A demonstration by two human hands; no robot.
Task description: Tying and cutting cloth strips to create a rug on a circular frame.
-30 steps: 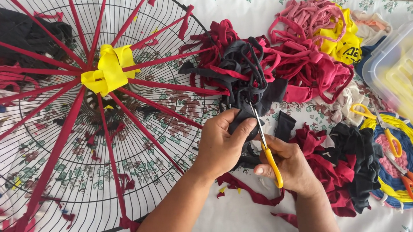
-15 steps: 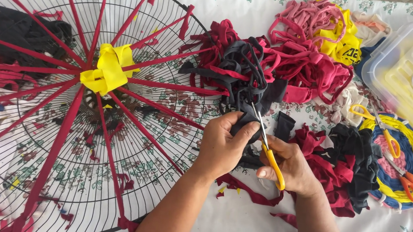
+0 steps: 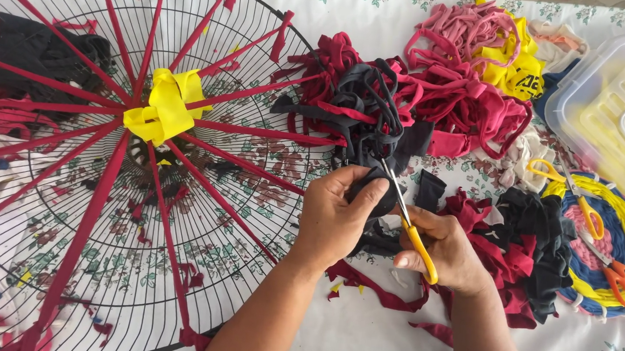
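A black fabric strip [image 3: 367,189] is pinched in the left hand [image 3: 339,218] just beside the wire fan guard [image 3: 49,267] and is being snipped by yellow-handled scissors [image 3: 410,223] gripped in the right hand [image 3: 448,252]. Red strips [image 3: 249,131] are already strung as spokes; the weaving appears barely begun.

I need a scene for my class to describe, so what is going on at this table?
A person is cutting fabric. The left hand pinches a black fabric strip, while the right hand works yellow-handled scissors whose blades meet that strip. To the left lies a round wire fan guard strung with red strips and a yellow knot. Heaps of red, pink and black strips lie behind, and a round woven mat with two more scissors lies to the right.
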